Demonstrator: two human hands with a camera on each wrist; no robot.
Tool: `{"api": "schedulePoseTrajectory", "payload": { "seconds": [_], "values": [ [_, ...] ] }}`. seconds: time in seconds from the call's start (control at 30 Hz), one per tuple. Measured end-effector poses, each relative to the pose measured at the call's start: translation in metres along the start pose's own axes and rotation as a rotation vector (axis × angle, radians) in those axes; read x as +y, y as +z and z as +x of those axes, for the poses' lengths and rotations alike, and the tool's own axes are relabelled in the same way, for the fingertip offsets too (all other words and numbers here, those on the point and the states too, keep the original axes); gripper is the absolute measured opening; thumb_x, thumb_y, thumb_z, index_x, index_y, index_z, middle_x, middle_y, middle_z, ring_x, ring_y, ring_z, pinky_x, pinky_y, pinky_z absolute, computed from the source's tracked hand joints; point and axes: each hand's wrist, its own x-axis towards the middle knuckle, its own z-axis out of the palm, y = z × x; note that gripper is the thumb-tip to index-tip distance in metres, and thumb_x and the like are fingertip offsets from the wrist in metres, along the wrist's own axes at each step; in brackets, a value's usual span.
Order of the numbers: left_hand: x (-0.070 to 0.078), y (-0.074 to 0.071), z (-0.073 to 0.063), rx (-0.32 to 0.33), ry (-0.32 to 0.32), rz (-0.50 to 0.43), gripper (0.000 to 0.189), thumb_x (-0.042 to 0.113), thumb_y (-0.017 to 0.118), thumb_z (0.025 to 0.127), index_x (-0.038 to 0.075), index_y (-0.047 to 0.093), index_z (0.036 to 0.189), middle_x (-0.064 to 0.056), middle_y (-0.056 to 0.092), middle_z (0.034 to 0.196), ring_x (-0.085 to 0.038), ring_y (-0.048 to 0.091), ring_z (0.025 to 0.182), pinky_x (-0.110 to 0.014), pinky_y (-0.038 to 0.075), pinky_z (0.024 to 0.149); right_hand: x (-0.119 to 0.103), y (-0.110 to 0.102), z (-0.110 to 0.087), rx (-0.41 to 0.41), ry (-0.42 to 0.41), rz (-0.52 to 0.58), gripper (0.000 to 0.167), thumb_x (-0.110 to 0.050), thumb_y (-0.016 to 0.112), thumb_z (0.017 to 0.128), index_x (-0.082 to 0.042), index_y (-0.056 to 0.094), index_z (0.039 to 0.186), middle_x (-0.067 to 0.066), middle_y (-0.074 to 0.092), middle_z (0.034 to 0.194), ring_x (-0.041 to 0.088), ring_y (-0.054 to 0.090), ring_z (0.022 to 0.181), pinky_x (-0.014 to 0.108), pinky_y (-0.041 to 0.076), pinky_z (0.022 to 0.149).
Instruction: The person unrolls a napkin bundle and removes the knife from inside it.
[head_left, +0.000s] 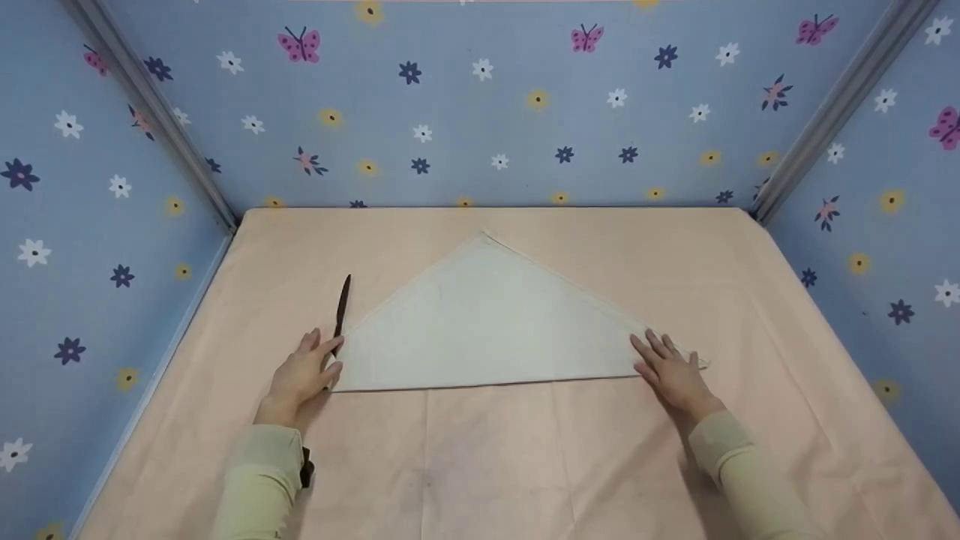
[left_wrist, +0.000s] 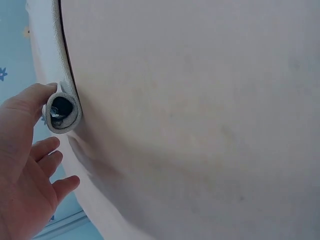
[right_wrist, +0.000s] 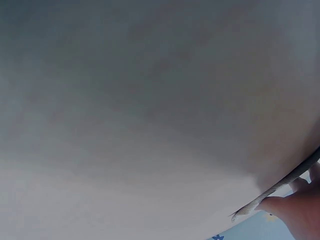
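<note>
An off-white cloth [head_left: 480, 322] lies folded in a triangle, its point to the far side and its long fold toward me. At its left corner my left hand [head_left: 304, 375] pinches the folded end, which the left wrist view shows as a small open roll [left_wrist: 64, 116] under the thumb, dark and shiny inside. A slim dark object, knife-like in outline [head_left: 343, 306], sticks up beyond these fingers; its lower end is hidden. My right hand [head_left: 675, 375] rests with extended fingers on the right corner. In the right wrist view the thumb [right_wrist: 282, 207] lies along the cloth's edge [right_wrist: 280, 185].
A peach cover [head_left: 495, 465] with creases spreads over the table under the cloth. Blue panels [head_left: 450, 97] printed with flowers and butterflies stand at the back and both sides, joined by grey posts [head_left: 832, 105] at the corners.
</note>
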Motion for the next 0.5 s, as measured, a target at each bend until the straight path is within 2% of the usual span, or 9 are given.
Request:
{"api": "schedulePoseTrajectory", "payload": {
  "seconds": [0.37,0.5],
  "values": [
    [-0.0059,-0.006,-0.0051,0.004,0.013,0.034,0.05,0.027,0.047,0.091,0.009,0.035,0.135,-0.03,0.019,0.138,-0.048,0.016,0.125,-0.062,0.028,0.091,-0.001,-0.0017,-0.0008,0.008,-0.001,0.001,0.054,-0.041,0.037,0.093,-0.015,0.029,0.14,0.015,0.019,0.144,0.039,0.013,0.13,0.073,0.004,0.089],
    [-0.0089,-0.0065,-0.0066,-0.002,0.007,0.034,0.05,0.028,0.046,0.092,0.009,0.033,0.137,-0.029,0.018,0.139,-0.048,0.014,0.125,-0.063,0.024,0.093,-0.0014,-0.0017,-0.0005,-0.008,0.01,-0.002,0.054,-0.042,0.035,0.094,-0.016,0.028,0.14,0.015,0.018,0.145,0.039,0.011,0.13,0.072,0.003,0.09]
  ]
}}
